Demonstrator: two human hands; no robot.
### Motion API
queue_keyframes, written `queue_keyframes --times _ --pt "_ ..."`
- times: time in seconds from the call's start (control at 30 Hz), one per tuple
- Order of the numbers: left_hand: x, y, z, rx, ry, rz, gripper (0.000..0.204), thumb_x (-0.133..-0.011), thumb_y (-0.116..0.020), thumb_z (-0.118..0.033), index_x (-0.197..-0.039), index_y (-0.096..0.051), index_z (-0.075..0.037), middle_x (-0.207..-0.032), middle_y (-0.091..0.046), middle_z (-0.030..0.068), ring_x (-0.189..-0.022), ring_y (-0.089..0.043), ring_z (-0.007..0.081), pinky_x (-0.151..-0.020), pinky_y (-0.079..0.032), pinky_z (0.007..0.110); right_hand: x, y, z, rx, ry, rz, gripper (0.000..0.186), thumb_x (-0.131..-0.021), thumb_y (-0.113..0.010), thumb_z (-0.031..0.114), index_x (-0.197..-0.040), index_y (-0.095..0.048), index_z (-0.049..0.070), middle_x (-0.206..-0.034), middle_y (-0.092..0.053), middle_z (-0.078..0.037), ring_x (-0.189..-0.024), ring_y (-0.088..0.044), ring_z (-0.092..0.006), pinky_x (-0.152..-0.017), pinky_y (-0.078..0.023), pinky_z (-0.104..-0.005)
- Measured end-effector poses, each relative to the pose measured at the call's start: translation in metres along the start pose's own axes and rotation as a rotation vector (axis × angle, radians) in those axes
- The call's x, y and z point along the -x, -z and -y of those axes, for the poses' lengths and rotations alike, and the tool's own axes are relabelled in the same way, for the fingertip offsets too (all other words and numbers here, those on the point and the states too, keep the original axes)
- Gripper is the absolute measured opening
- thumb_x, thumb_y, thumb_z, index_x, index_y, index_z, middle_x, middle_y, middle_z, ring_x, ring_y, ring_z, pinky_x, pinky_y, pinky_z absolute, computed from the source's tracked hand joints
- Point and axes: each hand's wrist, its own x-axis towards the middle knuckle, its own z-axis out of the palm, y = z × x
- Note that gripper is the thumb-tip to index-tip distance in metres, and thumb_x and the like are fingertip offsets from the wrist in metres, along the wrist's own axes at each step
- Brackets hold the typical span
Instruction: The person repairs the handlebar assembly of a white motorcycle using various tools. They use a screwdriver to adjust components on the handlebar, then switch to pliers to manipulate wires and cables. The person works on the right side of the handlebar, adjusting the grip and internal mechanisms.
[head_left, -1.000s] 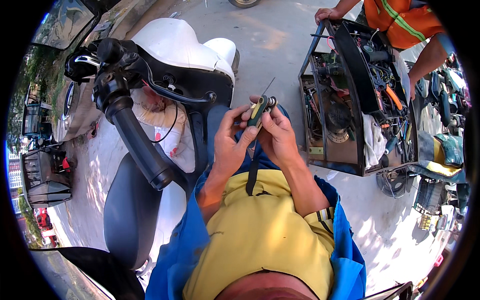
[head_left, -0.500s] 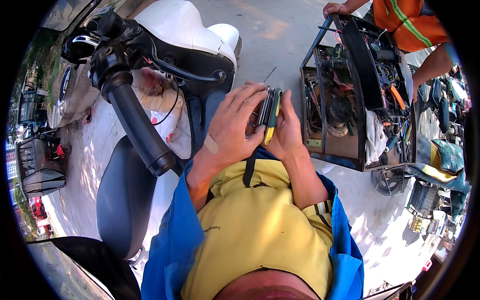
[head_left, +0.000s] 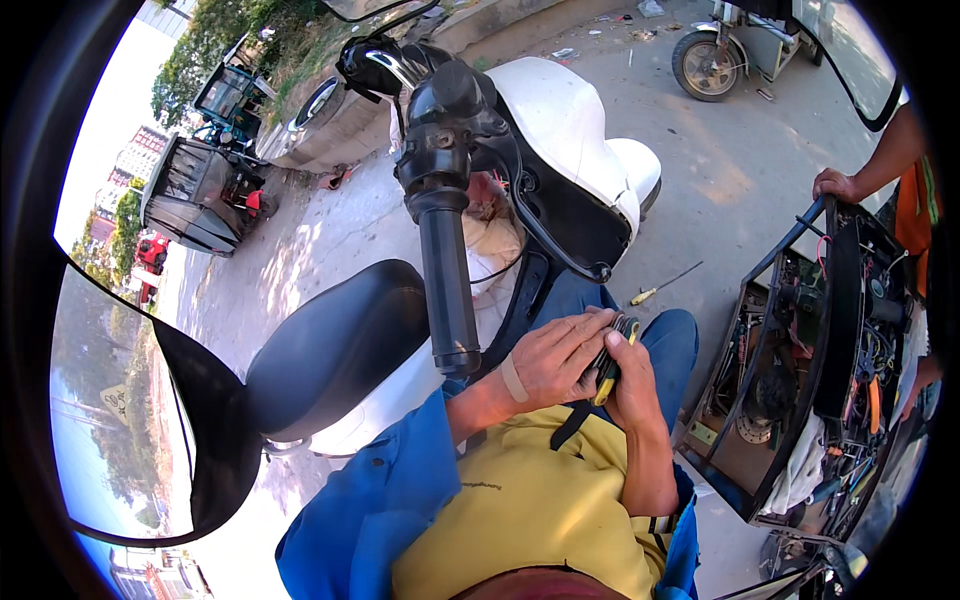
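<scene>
In front of my chest, both hands grip a folding hex key set (head_left: 605, 380) with a dark green and yellow handle and several metal keys lying side by side. My left hand (head_left: 552, 358) is closed over its left side, fingers bent across the top. There is a strip of plaster near that wrist. My right hand (head_left: 634, 382) closes on the set from the right, thumb along the handle. The fingers hide part of the keys. Beyond the hands, a screwdriver (head_left: 645, 297) with a yellow handle lies on the ground.
To my left stands a scooter with a black handlebar grip (head_left: 448, 275), dark seat (head_left: 335, 345) and white front panel (head_left: 555, 105). At the right is a metal toolbox (head_left: 715, 478) full of tools, with another person's hand (head_left: 838, 185) on its frame. Parked three-wheelers (head_left: 190, 190) stand farther off.
My view has swung left, so the scooter, hands and toolbox sit farther right and lower in it. The hex key set stays in both hands, and the whole screwdriver now shows.
</scene>
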Motion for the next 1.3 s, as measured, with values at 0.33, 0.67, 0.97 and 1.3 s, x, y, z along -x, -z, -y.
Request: queue_keyframes --times 0.33,0.67,0.97,1.3 --pt "0.031 0.007 0.004 -0.042 0.208 -0.034 0.022 -0.096 -0.066 -0.008 -0.115 -0.066 0.003 -0.112 -0.071 0.0195 -0.094 -0.073 0.0358 -0.079 -0.061 0.041 -0.019 0.003 0.015 0.211 -0.082 0.249 0.054 -0.11 -0.051 0.027 -0.147 -0.042 -0.011 -0.089 -0.068 -0.008 -0.07 -0.065 -0.0145 -0.068 -0.054 -0.0276" --pt "0.025 0.015 -0.004 -0.179 0.158 0.025 0.037 -0.083 -0.071 0.0 -0.119 -0.064 0.005 -0.117 -0.069 0.0207 -0.092 -0.073 0.0351 -0.075 -0.06 0.039 -0.038 0.006 0.005 -0.134 -0.293 0.347 0.036 -0.103 -0.064 0.021 -0.124 -0.061 -0.009 -0.077 -0.063 -0.006 -0.052 -0.053 -0.0107 -0.045 -0.04 -0.0241" --pt "0.031 0.034 -0.023 -0.038 0.342 -0.042 0.026 -0.099 -0.063 -0.012 -0.121 -0.06 0.001 -0.104 -0.069 0.0194 -0.082 -0.07 0.0303 -0.071 -0.058 0.04 -0.026 -0.004 0.029 0.179 -0.221 0.451 0.021 -0.096 -0.057 -0.002 -0.116 -0.062 -0.005 -0.078 -0.065 -0.004 -0.057 -0.052 -0.0062 -0.052 -0.042 -0.023" --pt "-0.009 0.13 -0.028 1.226 0.969 -0.504 0.06 -0.104 -0.057 -0.052 -0.13 -0.055 0.002 -0.087 -0.063 0.013 -0.068 -0.061 0.0198 -0.054 -0.047 0.027 -0.024 0.001 0.029 0.508 0.157 0.192 0.013 -0.093 -0.065 0.002 -0.105 -0.059 0.0 -0.081 -0.063 -0.002 -0.071 -0.056 -0.0083 -0.065 -0.048 -0.0263"
